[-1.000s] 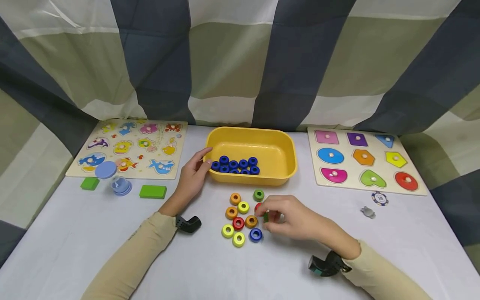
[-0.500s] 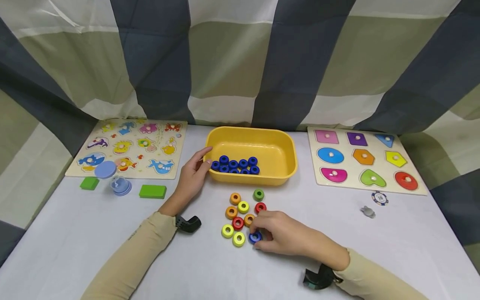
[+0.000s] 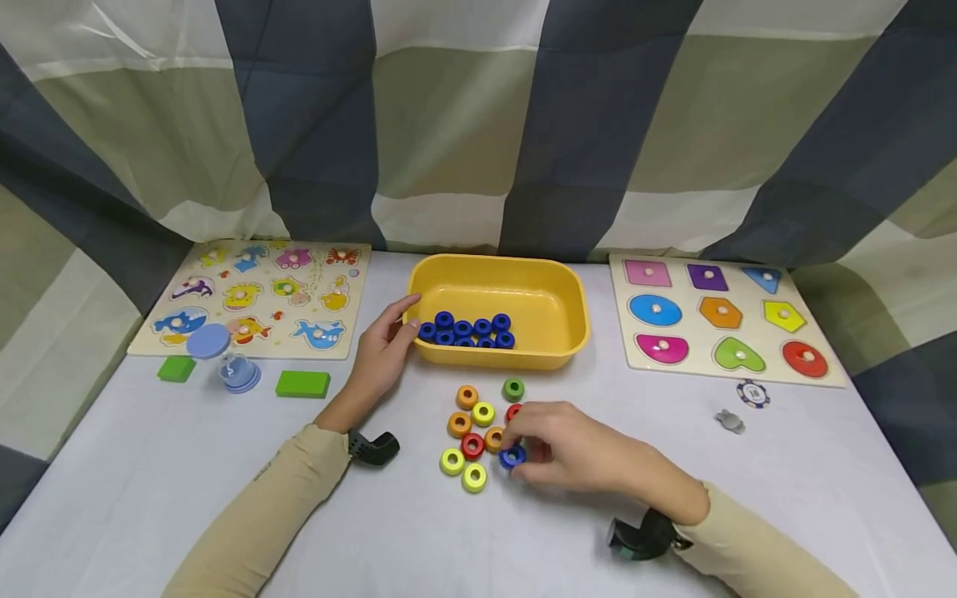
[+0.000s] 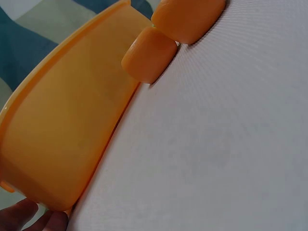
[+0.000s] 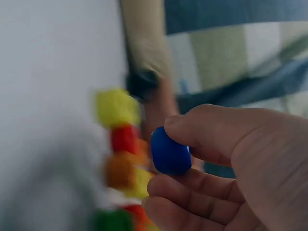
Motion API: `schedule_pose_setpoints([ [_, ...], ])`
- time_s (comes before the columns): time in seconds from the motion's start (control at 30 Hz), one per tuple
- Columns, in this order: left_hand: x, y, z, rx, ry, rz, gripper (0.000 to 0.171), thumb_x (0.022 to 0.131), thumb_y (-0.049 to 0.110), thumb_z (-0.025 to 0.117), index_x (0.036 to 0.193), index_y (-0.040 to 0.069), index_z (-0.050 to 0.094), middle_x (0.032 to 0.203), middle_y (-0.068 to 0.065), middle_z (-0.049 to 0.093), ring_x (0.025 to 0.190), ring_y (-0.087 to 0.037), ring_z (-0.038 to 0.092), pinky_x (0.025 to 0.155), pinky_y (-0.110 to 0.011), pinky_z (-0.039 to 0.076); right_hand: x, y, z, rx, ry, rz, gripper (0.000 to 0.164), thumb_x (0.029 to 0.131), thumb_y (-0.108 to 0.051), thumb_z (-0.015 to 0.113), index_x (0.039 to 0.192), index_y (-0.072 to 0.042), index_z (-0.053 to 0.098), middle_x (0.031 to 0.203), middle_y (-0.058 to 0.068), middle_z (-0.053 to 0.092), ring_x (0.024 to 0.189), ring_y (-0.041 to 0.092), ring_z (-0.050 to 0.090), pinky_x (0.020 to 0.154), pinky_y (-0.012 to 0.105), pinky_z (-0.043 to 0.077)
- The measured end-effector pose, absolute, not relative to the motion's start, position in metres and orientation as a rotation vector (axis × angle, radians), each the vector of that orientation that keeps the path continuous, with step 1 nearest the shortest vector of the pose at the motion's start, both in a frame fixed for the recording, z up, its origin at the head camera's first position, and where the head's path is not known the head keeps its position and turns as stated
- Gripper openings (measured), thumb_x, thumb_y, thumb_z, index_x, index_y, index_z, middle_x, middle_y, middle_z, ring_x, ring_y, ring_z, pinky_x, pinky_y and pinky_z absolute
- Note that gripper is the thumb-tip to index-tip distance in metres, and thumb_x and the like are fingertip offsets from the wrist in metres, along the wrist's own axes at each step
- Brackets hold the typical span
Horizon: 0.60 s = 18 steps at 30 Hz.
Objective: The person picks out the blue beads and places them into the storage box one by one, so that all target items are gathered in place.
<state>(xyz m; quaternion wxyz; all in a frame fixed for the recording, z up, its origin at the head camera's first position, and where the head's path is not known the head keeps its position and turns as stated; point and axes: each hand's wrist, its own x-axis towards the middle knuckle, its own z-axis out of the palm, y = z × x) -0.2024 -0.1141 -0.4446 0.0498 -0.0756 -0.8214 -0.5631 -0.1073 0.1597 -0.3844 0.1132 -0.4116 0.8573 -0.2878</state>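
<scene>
My right hand point(image 3: 579, 448) pinches a blue ring-shaped bead point(image 3: 512, 457) between thumb and fingers. The right wrist view shows this blue bead point(image 5: 171, 151) at the fingertips. Beside it on the table lie loose beads: orange point(image 3: 459, 425), red point(image 3: 473, 447), yellow point(image 3: 474, 477) and green point(image 3: 513, 389). A red one point(image 3: 513, 412) is partly behind the hand. My left hand point(image 3: 381, 353) rests its fingers against the left end of a yellow tray point(image 3: 553, 360). Several blue beads point(image 3: 463, 330) lie in the tray's front left part.
Behind at left lies an animal peg puzzle point(image 3: 254, 295), with a sand timer point(image 3: 233, 365) and two green blocks point(image 3: 302, 384) before it. On the right is a shape peg puzzle point(image 3: 725, 324), near a poker chip point(image 3: 753, 394) and a small grey figure point(image 3: 729, 421). A checked curtain point(image 3: 456, 124) hangs behind.
My right hand came down to the blue bead, took hold of it, and has moved it slightly away from me. The left hand stays on the tray.
</scene>
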Motion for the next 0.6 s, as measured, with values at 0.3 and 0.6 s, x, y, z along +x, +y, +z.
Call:
schedule_pose_setpoints([
  [0.3, -0.204, -0.113, -0.446, -0.208, -2.497, -1.742, 0.041, 0.101, 0.025, 0.047, 0.142, 0.021, 0.05, 0.152, 0.003, 0.044, 0.144, -0.016, 0.035, 0.117, -0.038, 0.036, -0.165, 0.165, -0.351, -1.099, 2.742, -0.976, 0.021, 0.08, -0.015, 0.077, 0.099, -0.011, 0.069, 0.091, -0.001, 0.068, 0.073, 0.007, 0.059, 0.066, 0.021, 0.056],
  [0.6, -0.205, -0.114, -0.446, -0.225, -2.479, -1.726, 0.041, 0.1, 0.023, 0.048, 0.141, 0.019, 0.051, 0.152, 0.0, 0.044, 0.143, -0.019, 0.037, 0.116, -0.041, 0.037, -0.225, 0.156, -0.361, -0.682, 2.821, -0.972, 0.023, 0.083, -0.015, 0.074, 0.104, -0.007, 0.07, 0.103, 0.009, 0.07, 0.075, 0.019, 0.06, 0.067, 0.027, 0.054],
])
